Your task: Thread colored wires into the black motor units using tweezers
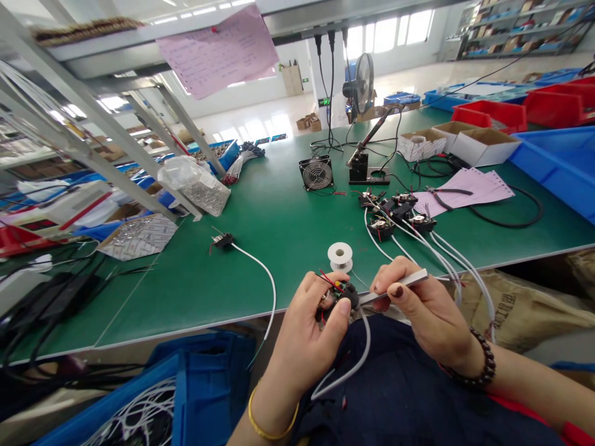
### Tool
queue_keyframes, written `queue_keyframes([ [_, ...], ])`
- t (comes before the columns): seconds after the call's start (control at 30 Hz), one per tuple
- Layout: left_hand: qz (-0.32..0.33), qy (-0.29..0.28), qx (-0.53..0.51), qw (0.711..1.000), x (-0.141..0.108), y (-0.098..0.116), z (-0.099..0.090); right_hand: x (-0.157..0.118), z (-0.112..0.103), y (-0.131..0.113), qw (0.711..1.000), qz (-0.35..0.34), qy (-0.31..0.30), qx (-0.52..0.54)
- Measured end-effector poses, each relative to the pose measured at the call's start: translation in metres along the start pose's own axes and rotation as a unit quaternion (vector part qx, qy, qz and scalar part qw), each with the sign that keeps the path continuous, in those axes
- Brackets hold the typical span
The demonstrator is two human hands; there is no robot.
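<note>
My left hand (313,331) is closed around a small black electrical assembly (344,296) with red and black wires and a white cable hanging below it. Between the thumb and fingers of my right hand (421,310) is a flat metal tool (409,281), its tip at the assembly's right side. Just beyond my hands stands a white solder spool (340,256). Several similar assemblies (395,214) with white cables lie behind my right hand. Another single assembly (223,240) with its white cable rests on the green table (186,279) to the left.
A small fan (317,173) and a soldering iron stand (367,173) are at the back. Pliers (441,199) lie on pink papers (474,186). A blue bin (562,161) is at the right; another blue bin (209,384) with white cables is below the table edge.
</note>
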State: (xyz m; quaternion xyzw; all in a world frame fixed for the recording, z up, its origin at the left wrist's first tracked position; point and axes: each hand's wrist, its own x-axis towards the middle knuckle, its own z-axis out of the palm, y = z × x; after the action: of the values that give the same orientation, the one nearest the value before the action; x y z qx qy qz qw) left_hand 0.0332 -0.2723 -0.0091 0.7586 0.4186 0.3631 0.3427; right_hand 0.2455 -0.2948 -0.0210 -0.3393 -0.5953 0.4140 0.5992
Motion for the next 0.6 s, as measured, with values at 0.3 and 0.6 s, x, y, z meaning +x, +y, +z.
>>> queue_keyframes([
  [0.3, 0.000, -0.004, -0.005, 1.000, 0.0008, -0.0013, 0.0006, 0.0025, 0.0003, -0.0019, 1.000, 0.010, 0.003, 0.020],
  [0.6, -0.004, -0.008, -0.019, 1.000, 0.0017, 0.0016, 0.0006, 0.0030, -0.0003, -0.0015, 1.000, 0.002, 0.000, 0.024],
])
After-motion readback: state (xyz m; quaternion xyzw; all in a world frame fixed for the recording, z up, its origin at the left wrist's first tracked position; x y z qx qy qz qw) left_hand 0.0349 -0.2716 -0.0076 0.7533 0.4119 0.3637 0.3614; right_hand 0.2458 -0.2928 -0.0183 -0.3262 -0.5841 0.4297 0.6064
